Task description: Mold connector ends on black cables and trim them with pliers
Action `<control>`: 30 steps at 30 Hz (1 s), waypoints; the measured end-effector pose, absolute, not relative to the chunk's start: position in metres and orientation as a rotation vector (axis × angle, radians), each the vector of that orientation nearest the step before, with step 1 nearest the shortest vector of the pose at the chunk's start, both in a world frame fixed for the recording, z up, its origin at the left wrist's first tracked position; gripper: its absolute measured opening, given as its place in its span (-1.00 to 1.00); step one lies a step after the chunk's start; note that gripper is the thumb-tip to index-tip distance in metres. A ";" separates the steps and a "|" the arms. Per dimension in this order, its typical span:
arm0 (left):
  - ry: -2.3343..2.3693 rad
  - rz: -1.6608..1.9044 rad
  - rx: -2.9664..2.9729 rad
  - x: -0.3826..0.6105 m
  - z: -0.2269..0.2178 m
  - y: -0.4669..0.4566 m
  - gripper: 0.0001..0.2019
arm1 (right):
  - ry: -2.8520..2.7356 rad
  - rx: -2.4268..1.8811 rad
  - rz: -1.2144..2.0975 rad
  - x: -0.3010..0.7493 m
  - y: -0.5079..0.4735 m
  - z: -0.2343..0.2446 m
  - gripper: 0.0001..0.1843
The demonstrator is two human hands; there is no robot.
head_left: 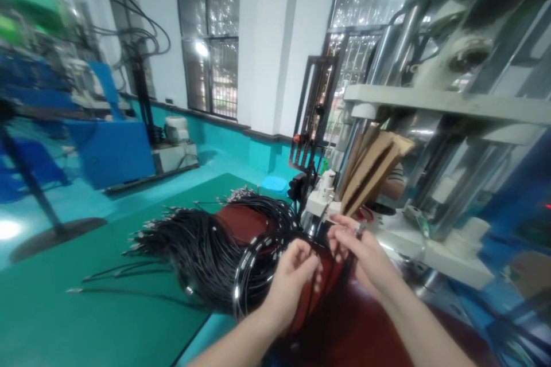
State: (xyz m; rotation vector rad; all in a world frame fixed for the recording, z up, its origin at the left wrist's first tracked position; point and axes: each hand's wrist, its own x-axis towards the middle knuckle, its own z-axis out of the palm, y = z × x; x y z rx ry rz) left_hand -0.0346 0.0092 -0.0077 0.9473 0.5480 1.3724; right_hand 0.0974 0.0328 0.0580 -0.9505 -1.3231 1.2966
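A thick bundle of black cables (pixel 202 246) with metal tips lies draped over a dark red seat-like surface (pixel 344 321), fanning out to the left. My left hand (pixel 293 284) is curled closed on a few black cables at the bundle's right end. Just to its right, my right hand (pixel 361 255) pinches thin cables, with a small metal tip showing at its fingertips. Both hands are close together above the red surface.
A grey machine with steel columns (pixel 451 103) stands right behind the hands, with folded cardboard (pixel 374 166) leaning on it. Green floor (pixel 64 309) spreads to the left, with a fan stand base (pixel 55 235) and blue machinery (pixel 107 149) beyond. A black rack (pixel 314 109) stands by the windows.
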 end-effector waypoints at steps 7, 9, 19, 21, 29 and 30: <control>0.452 1.296 0.951 -0.047 -0.016 0.009 -0.79 | -1.122 -0.756 1.444 0.082 0.034 0.054 -0.75; 0.443 1.272 0.993 -0.049 -0.017 0.008 -0.79 | -1.073 -0.752 1.443 0.077 0.036 0.056 -0.74; 0.554 1.486 0.965 -0.070 -0.006 0.018 -0.81 | -0.986 -0.815 1.182 0.069 0.036 0.069 -0.82; 0.547 1.451 1.025 -0.071 -0.002 0.019 -0.81 | -0.972 -0.782 1.145 0.068 0.035 0.069 -0.85; 0.423 1.196 1.279 -0.038 0.007 0.020 -0.75 | -0.994 -0.834 0.974 0.066 0.033 0.059 -0.85; 0.387 1.145 1.241 -0.032 0.008 0.021 -0.73 | -0.991 -0.862 0.943 0.071 0.032 0.057 -0.83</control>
